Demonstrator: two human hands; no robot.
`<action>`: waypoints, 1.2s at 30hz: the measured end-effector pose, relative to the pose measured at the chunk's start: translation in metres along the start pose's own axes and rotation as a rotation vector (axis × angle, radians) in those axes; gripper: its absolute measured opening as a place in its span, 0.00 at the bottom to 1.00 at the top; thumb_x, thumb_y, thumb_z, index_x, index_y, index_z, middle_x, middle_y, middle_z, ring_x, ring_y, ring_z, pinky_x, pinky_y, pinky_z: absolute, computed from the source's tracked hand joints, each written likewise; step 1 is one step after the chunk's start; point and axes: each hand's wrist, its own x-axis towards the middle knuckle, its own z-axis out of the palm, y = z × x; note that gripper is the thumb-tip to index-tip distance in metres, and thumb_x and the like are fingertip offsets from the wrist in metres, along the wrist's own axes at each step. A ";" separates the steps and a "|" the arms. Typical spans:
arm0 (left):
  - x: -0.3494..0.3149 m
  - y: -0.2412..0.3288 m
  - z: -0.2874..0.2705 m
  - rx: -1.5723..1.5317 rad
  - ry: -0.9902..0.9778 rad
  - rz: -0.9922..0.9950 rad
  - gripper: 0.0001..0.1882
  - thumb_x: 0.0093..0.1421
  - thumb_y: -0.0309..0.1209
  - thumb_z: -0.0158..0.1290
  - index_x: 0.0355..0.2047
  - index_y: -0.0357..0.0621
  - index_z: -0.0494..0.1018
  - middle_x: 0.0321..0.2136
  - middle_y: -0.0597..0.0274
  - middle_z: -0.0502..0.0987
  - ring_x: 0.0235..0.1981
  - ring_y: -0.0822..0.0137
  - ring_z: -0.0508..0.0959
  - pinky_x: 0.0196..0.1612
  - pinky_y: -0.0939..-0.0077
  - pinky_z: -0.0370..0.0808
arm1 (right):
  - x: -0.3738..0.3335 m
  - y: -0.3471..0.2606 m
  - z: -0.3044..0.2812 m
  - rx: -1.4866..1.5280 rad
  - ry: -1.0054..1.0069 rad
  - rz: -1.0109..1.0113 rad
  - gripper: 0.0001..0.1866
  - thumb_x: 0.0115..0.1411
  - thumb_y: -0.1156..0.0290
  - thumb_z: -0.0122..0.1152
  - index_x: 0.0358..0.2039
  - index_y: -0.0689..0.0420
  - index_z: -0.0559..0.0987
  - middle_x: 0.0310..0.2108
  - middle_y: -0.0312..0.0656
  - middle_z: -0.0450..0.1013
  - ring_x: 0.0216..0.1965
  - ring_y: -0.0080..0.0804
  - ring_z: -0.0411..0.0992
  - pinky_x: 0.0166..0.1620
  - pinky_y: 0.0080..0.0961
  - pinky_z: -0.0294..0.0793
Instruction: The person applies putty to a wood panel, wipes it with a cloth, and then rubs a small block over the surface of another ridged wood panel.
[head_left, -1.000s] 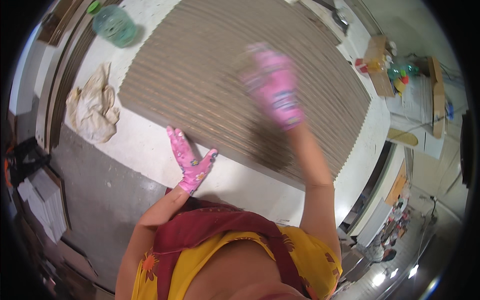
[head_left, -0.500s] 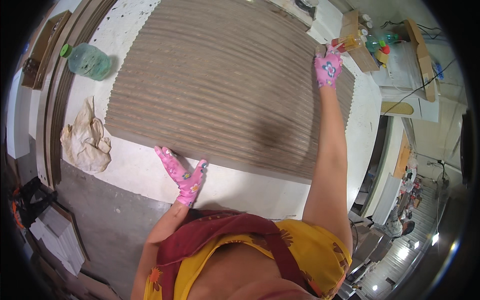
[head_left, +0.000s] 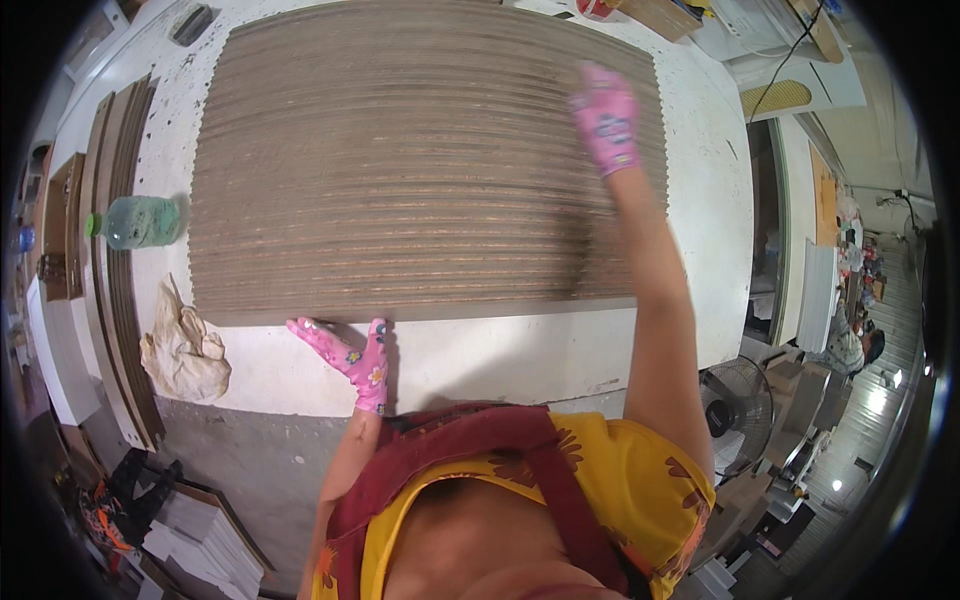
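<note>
A broad batch of thin grey-brown strips, packed side by side with scalloped ends, lies on the white table. Against its near edge rests my left hand, in a pink flowered glove, with thumb and fingers spread apart. My right hand, gloved the same way, is over the right part of the strips, towards the far side. Motion smears its fingers, so I cannot make out whether it holds anything or touches the surface.
On the left stand a green-capped bottle and a crumpled pale cloth. Long grey-brown boards line the table's left side. A fan stands at the right, and a person is farther off.
My right hand has left the strips' far right end and moved left over them. My left hand stays at the near edge. The whole view has turned and shifted.
</note>
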 end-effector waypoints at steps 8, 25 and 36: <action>0.004 -0.003 0.000 0.129 -0.022 0.118 0.62 0.45 0.34 0.68 0.68 0.39 0.33 0.68 0.43 0.30 0.69 0.48 0.35 0.68 0.59 0.40 | -0.031 -0.107 -0.063 0.610 -0.266 0.178 0.24 0.51 0.61 0.62 0.49 0.53 0.75 0.42 0.48 0.74 0.42 0.43 0.73 0.47 0.35 0.73; 0.002 -0.012 0.005 0.235 -0.003 0.011 0.65 0.42 0.40 0.70 0.66 0.32 0.34 0.68 0.42 0.32 0.70 0.50 0.36 0.69 0.61 0.38 | -0.120 0.025 -0.106 -0.129 -0.220 0.443 0.24 0.54 0.58 0.61 0.50 0.52 0.73 0.46 0.47 0.72 0.48 0.40 0.70 0.46 0.36 0.74; 0.000 0.000 0.003 0.168 0.040 -0.073 0.62 0.47 0.46 0.67 0.66 0.31 0.35 0.68 0.42 0.32 0.70 0.55 0.34 0.69 0.64 0.37 | -0.135 -0.028 -0.100 0.233 -0.377 0.349 0.18 0.61 0.54 0.51 0.45 0.51 0.74 0.42 0.46 0.73 0.43 0.42 0.72 0.44 0.37 0.75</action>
